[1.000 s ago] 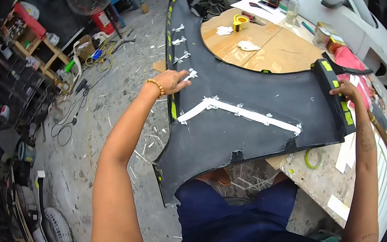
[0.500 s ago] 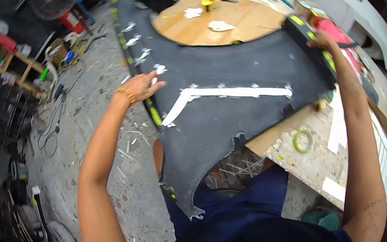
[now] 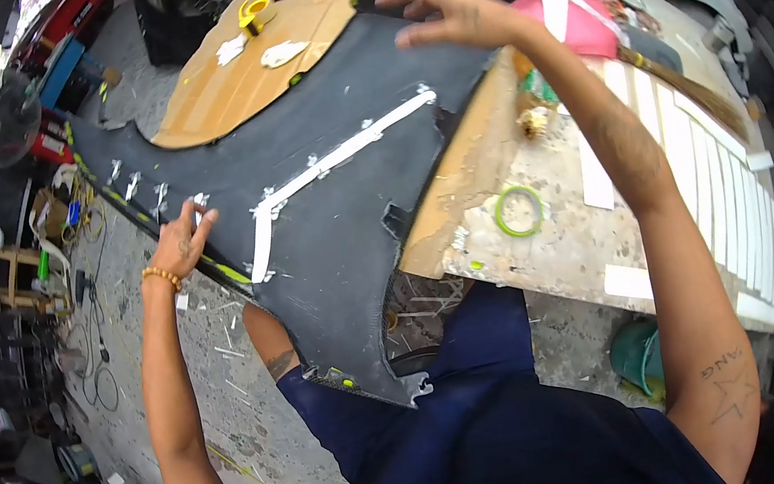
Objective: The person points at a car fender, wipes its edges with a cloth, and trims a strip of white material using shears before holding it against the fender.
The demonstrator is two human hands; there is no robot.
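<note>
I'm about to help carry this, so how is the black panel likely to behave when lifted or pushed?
The black panel is probably stiff: its narrow end juts past the worktable's edge without visibly sagging. It may be light for its size, as its edges look thin. Pushing down on that overhang could tip it.
</note>
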